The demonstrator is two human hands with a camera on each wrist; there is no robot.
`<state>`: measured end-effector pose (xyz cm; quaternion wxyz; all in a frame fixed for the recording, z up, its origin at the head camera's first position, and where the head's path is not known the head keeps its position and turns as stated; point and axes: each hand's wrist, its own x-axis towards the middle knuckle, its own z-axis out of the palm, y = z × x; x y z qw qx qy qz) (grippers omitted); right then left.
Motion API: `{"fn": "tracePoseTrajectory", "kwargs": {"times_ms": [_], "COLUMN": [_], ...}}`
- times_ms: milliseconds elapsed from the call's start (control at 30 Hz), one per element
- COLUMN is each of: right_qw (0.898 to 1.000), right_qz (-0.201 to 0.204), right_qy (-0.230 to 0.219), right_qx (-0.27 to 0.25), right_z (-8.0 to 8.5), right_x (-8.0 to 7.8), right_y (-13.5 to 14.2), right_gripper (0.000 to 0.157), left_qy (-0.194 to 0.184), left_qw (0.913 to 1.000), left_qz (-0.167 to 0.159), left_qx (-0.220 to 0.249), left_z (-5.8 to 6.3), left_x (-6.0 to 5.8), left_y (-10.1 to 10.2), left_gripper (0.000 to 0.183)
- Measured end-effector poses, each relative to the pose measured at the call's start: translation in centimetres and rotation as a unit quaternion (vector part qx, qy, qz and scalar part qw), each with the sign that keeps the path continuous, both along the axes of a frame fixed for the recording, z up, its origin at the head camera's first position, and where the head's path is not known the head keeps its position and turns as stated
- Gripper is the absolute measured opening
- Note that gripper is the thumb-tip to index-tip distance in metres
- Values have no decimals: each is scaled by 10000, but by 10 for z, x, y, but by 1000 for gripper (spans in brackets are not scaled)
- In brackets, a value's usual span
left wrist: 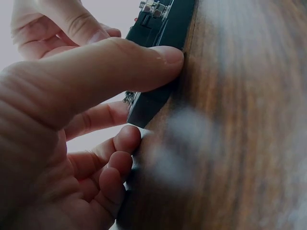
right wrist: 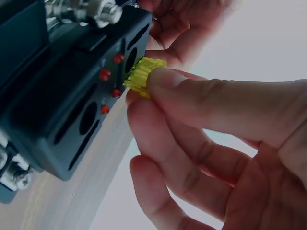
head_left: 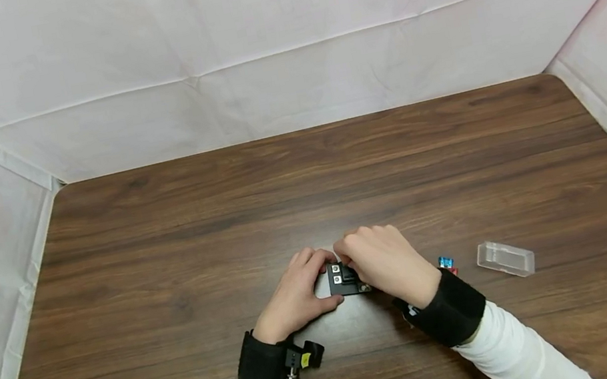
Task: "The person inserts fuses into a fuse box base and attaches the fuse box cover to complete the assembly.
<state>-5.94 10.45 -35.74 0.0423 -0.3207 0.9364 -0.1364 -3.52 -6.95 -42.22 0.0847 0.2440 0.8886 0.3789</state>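
A black fuse block (head_left: pixel 342 289) with metal studs and nuts sits on the wooden table. My left hand (head_left: pixel 296 294) grips it at its left end; in the left wrist view the thumb (left wrist: pixel 163 60) presses along its side. Between thumb and forefinger my right hand (head_left: pixel 386 259) pinches a translucent yellow blade fuse (right wrist: pixel 144 74). The fuse is right at one end of the block's slotted face, which has dark slots, round holes and small red dots. Whether its blades are in a slot is hidden.
Right of the right wrist lie a blue piece (head_left: pixel 446 261) and a red piece (head_left: pixel 454 270), partly covered by that wrist. Farther right is a clear plastic box (head_left: pixel 506 259). White sheets (head_left: pixel 286 91) wall in the table's back and sides.
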Motion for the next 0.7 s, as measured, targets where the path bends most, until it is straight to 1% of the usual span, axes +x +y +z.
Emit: {"fn": "tracePoseTrajectory", "kwargs": {"times_ms": [133, 367, 700], "right_qw": [9999, 9998, 9997], "right_qz": [-12, 34, 20], "right_qy": [128, 188, 250], "right_qx": [62, -66, -69], "right_z": [1, -1, -1], "right_x": [0, 1, 1], "right_y": [-1, 2, 2], "right_gripper": [28, 28, 29], "left_qy": [-24, -32, 22], "left_qw": [10000, 10000, 10000], "left_qz": [19, 28, 24], "left_qx": [-10, -30, 50], "left_z": [1, 1, 0], "left_x": [0, 1, 1], "left_y": [0, 0, -1], "left_gripper": [47, 46, 47]}}
